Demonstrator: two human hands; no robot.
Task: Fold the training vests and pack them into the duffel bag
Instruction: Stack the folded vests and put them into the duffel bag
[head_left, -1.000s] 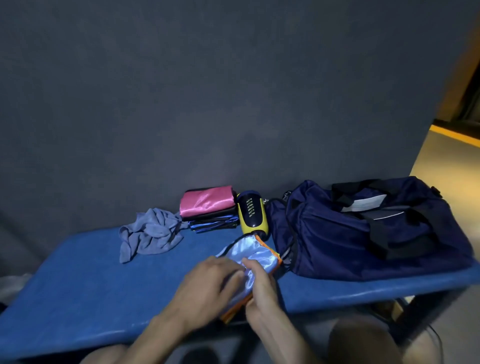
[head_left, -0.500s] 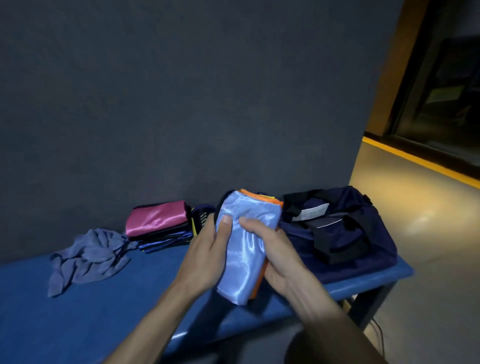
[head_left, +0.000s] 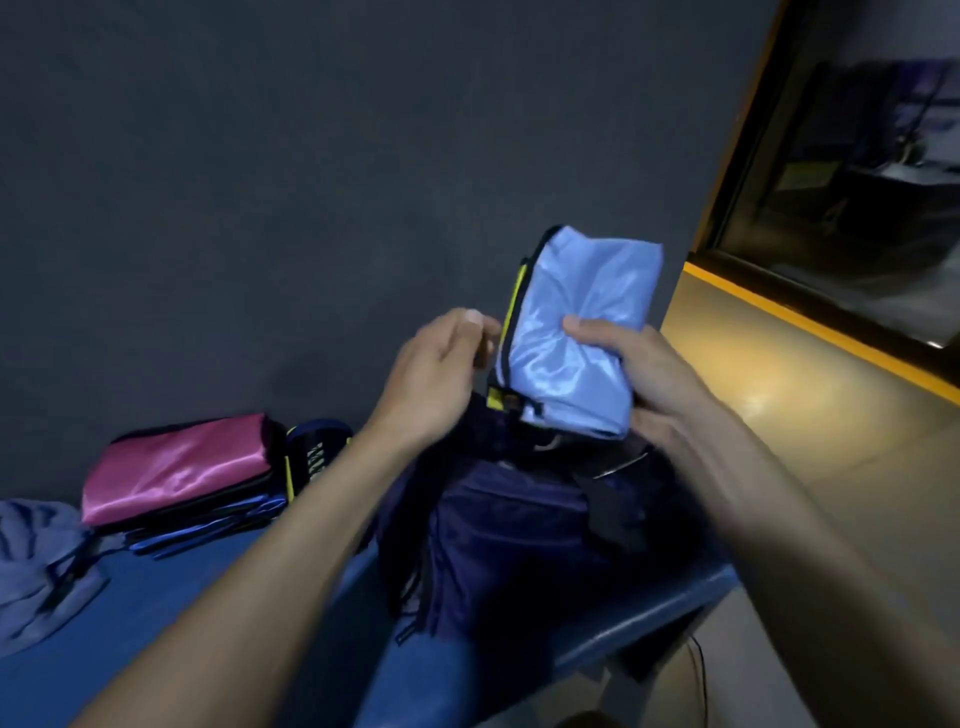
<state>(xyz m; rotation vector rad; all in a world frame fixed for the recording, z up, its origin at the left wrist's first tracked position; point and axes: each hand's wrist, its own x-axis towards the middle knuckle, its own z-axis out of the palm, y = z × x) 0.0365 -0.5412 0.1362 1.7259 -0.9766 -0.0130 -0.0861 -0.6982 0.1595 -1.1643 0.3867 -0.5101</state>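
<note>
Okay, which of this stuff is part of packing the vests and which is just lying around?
Part of the job:
blue vest, folded, held in the right hand
duffel bag
pink vest on the folded stack
left hand, beside the blue vest

Lying about:
grey cloth, crumpled
yellow-and-black object behind the stack

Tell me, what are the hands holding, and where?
The right hand grips the folded shiny light-blue vest bundle by its lower right side; the left hand holds nothing.

It looks like a sports changing room: a blue padded bench (head_left: 171, 613) against a dark wall (head_left: 311, 182), a duffel bag (head_left: 519, 545) and folded vests (head_left: 176, 467) on it.
</note>
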